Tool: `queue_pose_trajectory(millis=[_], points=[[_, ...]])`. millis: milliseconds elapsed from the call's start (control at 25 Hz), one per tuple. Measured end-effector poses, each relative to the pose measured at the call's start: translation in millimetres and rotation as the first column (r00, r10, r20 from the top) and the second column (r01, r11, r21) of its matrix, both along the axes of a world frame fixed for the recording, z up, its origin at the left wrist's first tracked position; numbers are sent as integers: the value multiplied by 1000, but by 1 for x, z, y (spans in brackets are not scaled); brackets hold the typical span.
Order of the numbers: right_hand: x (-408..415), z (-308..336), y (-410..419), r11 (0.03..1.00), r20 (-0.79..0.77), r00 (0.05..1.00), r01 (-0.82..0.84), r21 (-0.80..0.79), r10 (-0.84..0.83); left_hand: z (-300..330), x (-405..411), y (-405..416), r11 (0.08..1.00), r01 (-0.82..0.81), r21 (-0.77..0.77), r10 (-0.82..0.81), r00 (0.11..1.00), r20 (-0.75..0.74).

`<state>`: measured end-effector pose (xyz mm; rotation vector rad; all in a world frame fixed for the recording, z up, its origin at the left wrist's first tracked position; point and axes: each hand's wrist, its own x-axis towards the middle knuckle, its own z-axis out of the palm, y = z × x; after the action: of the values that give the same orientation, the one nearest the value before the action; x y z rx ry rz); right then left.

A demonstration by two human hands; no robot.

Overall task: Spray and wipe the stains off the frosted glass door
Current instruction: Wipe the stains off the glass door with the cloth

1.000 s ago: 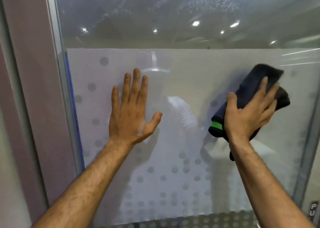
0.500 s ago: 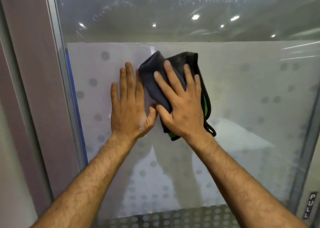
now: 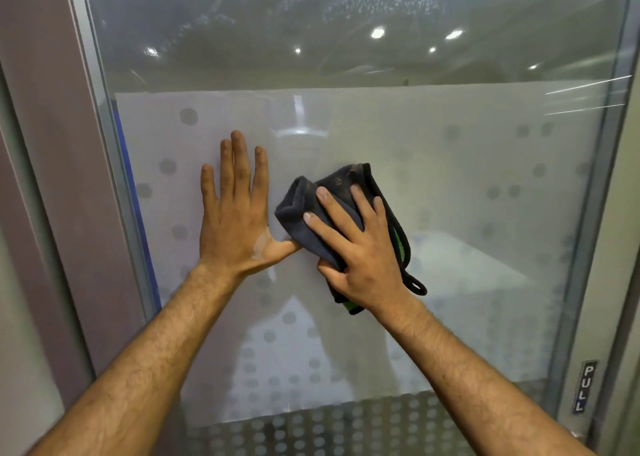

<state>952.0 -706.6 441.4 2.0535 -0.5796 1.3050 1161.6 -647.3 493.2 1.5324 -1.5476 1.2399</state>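
Step in hand, as judged: wiping the frosted band of the glass door [image 3: 467, 178], which fills most of the frame; clear glass above it, a dotted strip along the bottom edge.

Left hand [image 3: 235, 220]: flat on the frosted band at centre-left of the frame, fingers spread and pointing up, thumb out to the right; holds nothing; appears to brace the door.

Right hand [image 3: 360, 247]: just right of centre, fingers splayed over a folded dark cloth [image 3: 332, 192] and pressing it against the glass; the cloth has a green edge at lower right and a hanging loop trailing below; the cloth's left fold sits just beside the left thumb, contact not certain.

Spray droplets [image 3: 381, 1] visible as a beaded patch on the clear glass at upper centre; unwiped, by the look of it. No spray bottle in view.

Notes for doing the step well (judgement): keep the palm flat so pressure spreads over the whole fold, not the fingertips alone; overlap each pass; refold to a fresh face if it streaks; keep the loop clear of the glass; shift the bracing hand later, since its patch stays unwiped and may carry a print; the PULL label [image 3: 585, 386] at lower right suggests the door can swing, so brace firmly.
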Motion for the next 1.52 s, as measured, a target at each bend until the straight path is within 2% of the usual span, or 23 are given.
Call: queue_pose_trajectory(millis=[80, 160, 240, 280, 400, 640, 800, 880, 1040, 1120, 1280, 1520], points=[[-9, -10, -2, 999, 43, 998, 41, 17, -42, -1, 1, 2, 999, 28, 20, -28, 1000, 5], [-12, -18, -1, 987, 247, 963, 79, 140, -112, -2, 3, 3, 996, 89, 2, -89, 996, -8], [-9, -13, 0, 961, 489, 860, 4, 276, -144, -6, 5, 2, 982, 176, -63, -178, 983, -32], [-6, -6, 0, 953, 560, 816, -37, 300, -145, -8, 5, 1, 969, 224, -103, -229, 972, -44], [6, 19, 2, 954, 603, 781, -32, 298, -162, -11, 8, -3, 923, 345, -172, -360, 931, -62], [40, 59, 7, 979, 485, 863, 48, 196, -139, -12, 13, -5, 886, 438, -153, -439, 898, 28], [57, 65, 14, 995, 240, 966, 83, 63, -96, -12, 11, -5, 886, 438, -155, -430, 899, 82], [58, 61, 14, 997, 135, 988, 70, 33, -74, -10, 11, -5, 896, 413, -161, -412, 910, 43], [50, 45, 12, 1000, 48, 999, 9, 19, -10, -8, 10, -5, 925, 341, -168, -358, 931, -78], [42, 24, 11, 999, -4, 1000, 30, 13, -30, -7, 10, -5, 935, 318, -159, -338, 934, -117], [17, -21, 9, 996, -94, 993, 75, 52, -70, -5, 9, -3, 969, 232, -87, -240, 964, -111], [-47, -71, 9, 966, -75, 977, 209, 152, -200, -3, 6, 1, 992, 122, -6, -122, 987, -101]])
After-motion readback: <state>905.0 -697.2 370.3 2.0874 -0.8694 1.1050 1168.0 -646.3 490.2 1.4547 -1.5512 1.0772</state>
